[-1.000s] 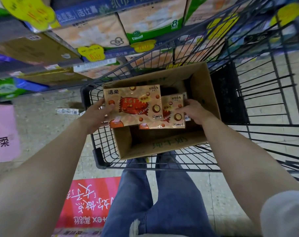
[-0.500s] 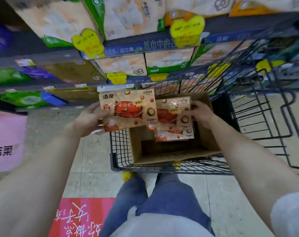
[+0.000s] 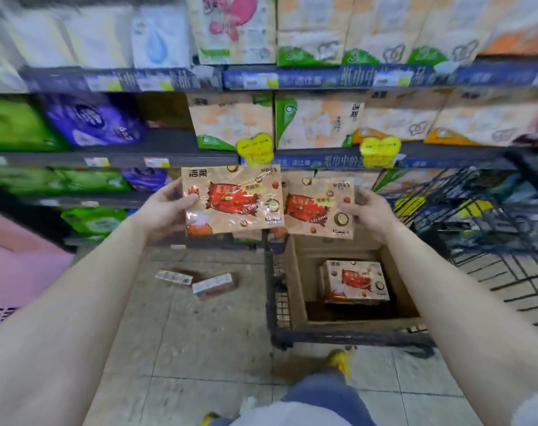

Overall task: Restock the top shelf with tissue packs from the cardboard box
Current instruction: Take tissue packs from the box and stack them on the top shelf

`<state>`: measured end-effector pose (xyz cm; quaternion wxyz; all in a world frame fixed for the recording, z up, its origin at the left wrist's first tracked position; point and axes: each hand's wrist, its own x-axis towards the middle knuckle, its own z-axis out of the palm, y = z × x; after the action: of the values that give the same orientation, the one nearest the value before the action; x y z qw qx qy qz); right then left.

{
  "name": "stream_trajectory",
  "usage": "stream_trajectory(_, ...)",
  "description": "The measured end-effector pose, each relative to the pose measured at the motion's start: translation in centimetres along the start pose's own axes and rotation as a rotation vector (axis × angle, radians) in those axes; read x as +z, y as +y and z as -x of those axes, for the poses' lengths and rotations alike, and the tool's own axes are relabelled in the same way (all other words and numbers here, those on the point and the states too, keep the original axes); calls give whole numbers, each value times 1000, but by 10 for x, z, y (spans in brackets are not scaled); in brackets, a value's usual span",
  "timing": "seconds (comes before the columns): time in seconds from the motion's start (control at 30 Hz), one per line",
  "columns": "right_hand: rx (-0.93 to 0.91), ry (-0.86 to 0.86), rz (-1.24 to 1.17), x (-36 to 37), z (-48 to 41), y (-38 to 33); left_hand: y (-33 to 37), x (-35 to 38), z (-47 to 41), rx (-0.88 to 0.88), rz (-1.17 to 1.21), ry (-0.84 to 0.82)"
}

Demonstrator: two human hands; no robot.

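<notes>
My left hand (image 3: 163, 210) grips the left edge of a tan tissue pack with a red candy picture (image 3: 232, 199), held up in front of the shelves. Beside it, my right hand (image 3: 369, 213) holds a second tissue pack (image 3: 318, 207) of the same kind by its right edge; the two packs touch side by side. Below them the open cardboard box (image 3: 295, 281) sits in a wire shopping cart (image 3: 275, 302). One more pack (image 3: 355, 281) lies at the box's bottom. The upper shelf edge (image 3: 261, 78) runs above, blurred.
Shelves full of tissue and paper packs fill the wall ahead, with yellow price tags (image 3: 255, 149) on the edges. Two small boxes (image 3: 197, 281) lie on the tiled floor left of the cart. A pink display (image 3: 12, 272) stands at the far left. My legs are below.
Both hands have lifted their packs up out of the box, clear above the cart. The view has tilted up toward the shelves, revealing one pack left in the box.
</notes>
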<state>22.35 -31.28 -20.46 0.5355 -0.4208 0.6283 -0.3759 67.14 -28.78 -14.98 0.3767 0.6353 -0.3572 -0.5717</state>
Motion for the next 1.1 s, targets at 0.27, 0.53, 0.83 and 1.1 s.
stream_trajectory(0.27, -223, 42, 9, 122, 67, -110, 66, -145, 69, 231, 35, 9)
stream_trajectory(0.53, -406, -64, -101, 213, 89, -227, 147, -255, 109, 397, 145, 111)
stream_trajectory(0.83, -541, -53, -139, 259, 70, -340, 228, -311, 94, 523, 186, 128)
stream_trajectory(1.1, -699, -6, -140, 273, 27, -455, 326, -329, 46, 664, 138, 143)
